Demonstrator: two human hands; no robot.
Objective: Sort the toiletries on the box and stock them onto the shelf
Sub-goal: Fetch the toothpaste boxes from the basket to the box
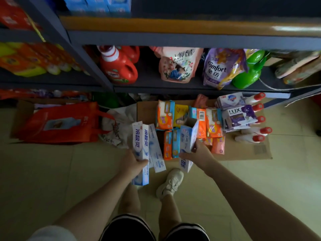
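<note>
The left hand is clamped round a fan of toothpaste boxes, several long cartons held at one end only, left of centre in the frame. The likeliest slip is here: the outer cartons splay apart, and one could slide out and drop to the floor if the hand lifts or tilts. The right hand grips another carton just right of centre, its top flap standing open; whatever is inside may fall out if it is tipped. A further box shows just below that hand; I cannot tell whether the fingers hold it too.

Both bundles hang over the near edge of the flattened cardboard, where tissue packs, soap boxes and red-capped bottles lie unsorted. The shelf is above them, in the upper half of the frame.
</note>
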